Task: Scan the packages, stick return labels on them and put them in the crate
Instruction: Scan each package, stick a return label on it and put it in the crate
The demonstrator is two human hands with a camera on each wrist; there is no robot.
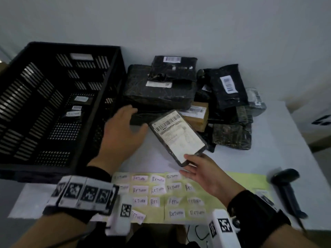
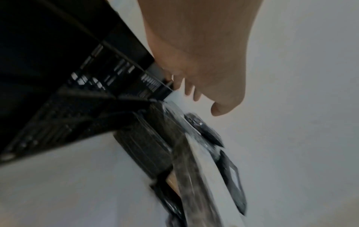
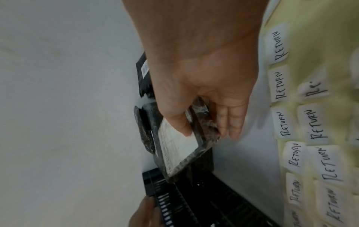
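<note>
Parcel (image 1: 177,136) in hand is a flat, dark, plastic-wrapped slab with a big white shipping label, held tilted over the desk (image 1: 279,140) at 3 o'clock of the crate (image 1: 59,169). Right hand (image 1: 202,173) fingers pinch its near corner, thumb on the label. It looks light, fairly stiff and slick; an edge grip seems safest. Left hand (image 1: 121,129) hovers with fingers spread, holding nothing.

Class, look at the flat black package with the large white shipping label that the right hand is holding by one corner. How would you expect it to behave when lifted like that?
The flat package probably stays fairly stiff: held at one end by the right hand, it shows no sag. It seems light, since a thumb-and-finger pinch carries it. Its glossy plastic wrap may be slippery.
</note>
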